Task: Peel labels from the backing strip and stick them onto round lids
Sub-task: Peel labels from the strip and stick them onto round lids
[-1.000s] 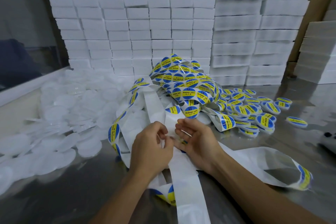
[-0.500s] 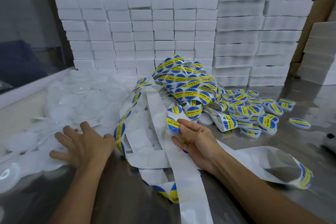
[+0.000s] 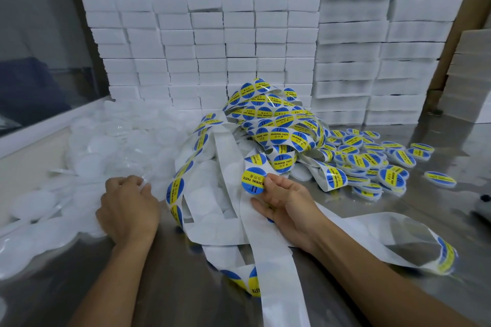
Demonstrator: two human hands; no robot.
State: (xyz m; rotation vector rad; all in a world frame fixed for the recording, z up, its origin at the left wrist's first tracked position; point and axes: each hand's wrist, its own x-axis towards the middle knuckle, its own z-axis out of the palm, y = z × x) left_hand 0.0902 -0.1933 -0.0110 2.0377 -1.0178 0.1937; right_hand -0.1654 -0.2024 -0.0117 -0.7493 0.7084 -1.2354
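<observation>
Left hand (image 3: 128,210) now grips a lid (image 3: 144,184); steel table (image 3: 414,210), foam blocks (image 3: 212,42) behind.

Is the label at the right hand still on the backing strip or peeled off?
Cannot tell. The right hand pinches the label at its edge, over the backing strip.

Two hands are seen, the left hand (image 3: 127,207) and the right hand (image 3: 285,202). One peeled label (image 3: 253,180) is held. One tangled backing strip (image 3: 225,167) is counted. Plain lids (image 3: 101,151), labelled lids (image 3: 372,162) and white foam blocks (image 3: 212,48) are too many to be counted.
</observation>
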